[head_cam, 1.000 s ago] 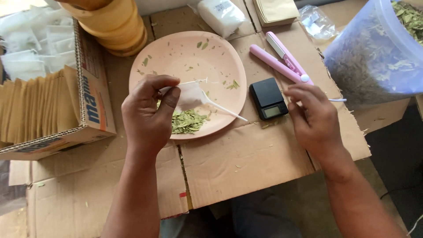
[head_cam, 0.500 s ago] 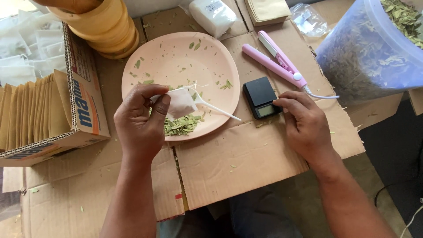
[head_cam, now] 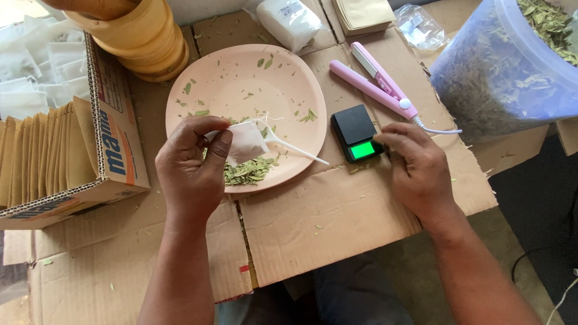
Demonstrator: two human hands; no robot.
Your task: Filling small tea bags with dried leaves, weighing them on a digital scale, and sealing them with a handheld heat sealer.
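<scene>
The left hand (head_cam: 192, 171) pinches a small white paper sachet (head_cam: 245, 143) between thumb and fingers (head_cam: 208, 129), holding it over the near part of a round pale pink plate (head_cam: 241, 78). Just below the sachet, a small heap of dried green leaves (head_cam: 248, 171) lies on the plate, and a thin white plastic spoon (head_cam: 295, 147) rests there too, its handle pointing toward the other hand.

The right hand (head_cam: 415, 168) lies on the flattened brown cardboard (head_cam: 325, 216) covering the table; its fingers are curled narrow and hold nothing, the fingertips touching the right edge of a small black pocket scale with a lit green display (head_cam: 356, 133). Just beyond those fingers lies a pink handheld sealing iron (head_cam: 376, 84) with a white cord. Farther out on that side stands a large clear plastic bag of dried leaves (head_cam: 500, 66).

Outward of the left hand, an open cardboard box (head_cam: 114, 138) holds upright rows of tan paper envelopes (head_cam: 36, 162). Beyond it stand stacked wooden bowls (head_cam: 141, 36).
</scene>
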